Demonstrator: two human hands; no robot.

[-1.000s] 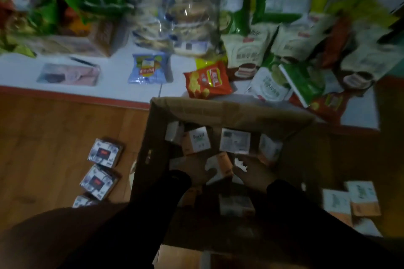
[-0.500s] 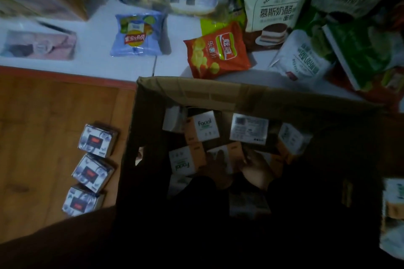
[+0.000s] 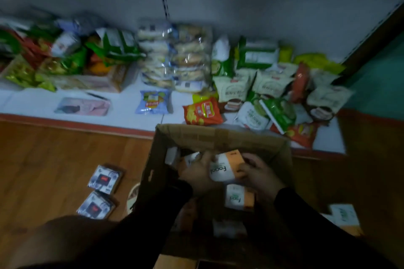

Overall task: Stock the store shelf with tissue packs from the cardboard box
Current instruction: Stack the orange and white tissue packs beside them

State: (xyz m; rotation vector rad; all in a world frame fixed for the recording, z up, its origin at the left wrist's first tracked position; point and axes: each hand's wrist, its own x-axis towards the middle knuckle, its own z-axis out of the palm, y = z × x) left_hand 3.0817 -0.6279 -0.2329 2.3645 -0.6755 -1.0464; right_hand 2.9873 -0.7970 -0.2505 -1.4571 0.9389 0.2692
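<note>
Shelf: the white shelf (image 3: 65, 100) runs just behind the cardboard box, with snack bags heaped along its back.
Box: the cardboard box (image 3: 218, 137) stands open on the wood floor, and everything here is told from it.
Change: a moment ago both hands were down inside the box among the packs; now they are up at its top with one pack between them. I think the lift is done and the carry to the shelf comes next.
Tissue pack: the orange and white tissue pack (image 3: 227, 168) sits at the box's open top, tipped on its side.
Left hand: the left hand (image 3: 197, 172) curls round the pack's left end.
Right hand: the right hand (image 3: 260, 173) pinches the pack's right end.
More packs: another pack (image 3: 239, 197) lies lower in the box.
In the way: an orange chip bag (image 3: 202, 111) lies on the shelf right behind the box, so a bare spot lies more to the left.
Floor: dark little boxes (image 3: 105, 178) lie left of the box.
</note>
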